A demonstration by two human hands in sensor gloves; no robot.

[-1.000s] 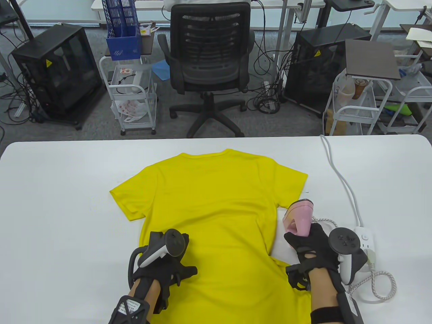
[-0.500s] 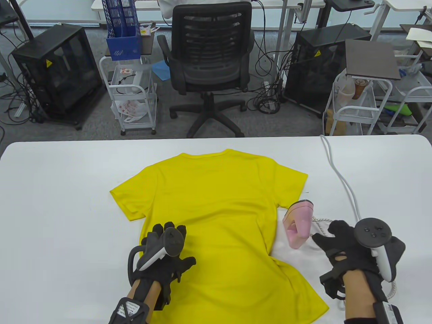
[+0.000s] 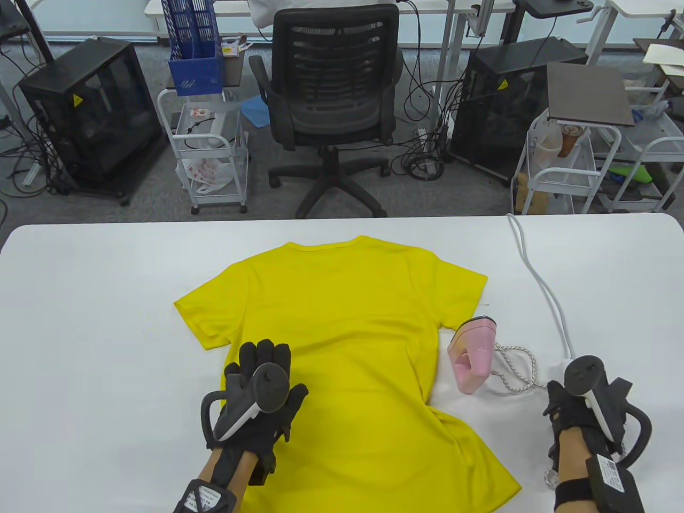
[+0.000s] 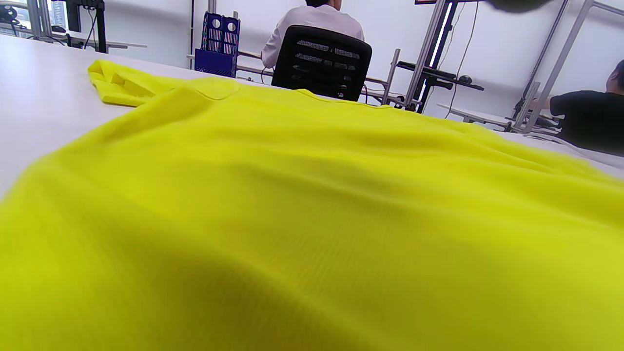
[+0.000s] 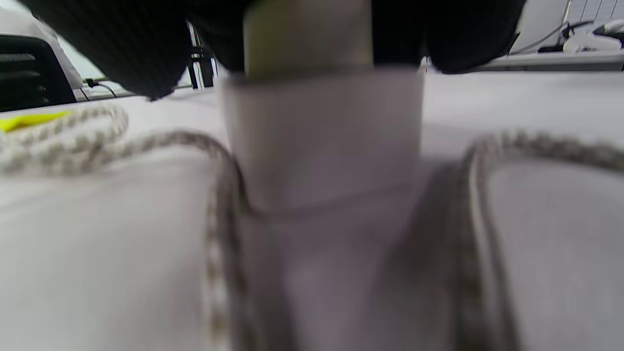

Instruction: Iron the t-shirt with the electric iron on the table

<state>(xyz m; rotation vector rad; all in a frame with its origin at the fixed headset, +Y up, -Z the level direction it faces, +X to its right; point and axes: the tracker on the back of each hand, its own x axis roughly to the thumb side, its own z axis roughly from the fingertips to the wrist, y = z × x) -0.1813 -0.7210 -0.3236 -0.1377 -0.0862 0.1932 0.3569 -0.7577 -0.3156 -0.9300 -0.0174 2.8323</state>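
The yellow t-shirt (image 3: 347,331) lies flat on the white table (image 3: 107,299), collar away from me; it also fills the left wrist view (image 4: 312,195). My left hand (image 3: 260,359) rests flat, fingers spread, on the shirt's lower left part. The pink iron (image 3: 473,352) stands on the table just right of the shirt, and no hand holds it. My right hand (image 3: 561,399) is at the white power strip (image 3: 557,366). In the blurred right wrist view its fingers (image 5: 122,44) close around a pale plug (image 5: 307,34) on top of the strip (image 5: 321,141).
The iron's braided cord (image 3: 513,368) loops between the iron and the strip and shows in the right wrist view (image 5: 214,204). A white cable (image 3: 539,283) runs from the strip to the table's far edge. A black office chair (image 3: 331,96) and carts stand beyond the table.
My right hand let go of the iron and moved right and back to the power strip. My left hand slid a little forward on the shirt and spread flat.
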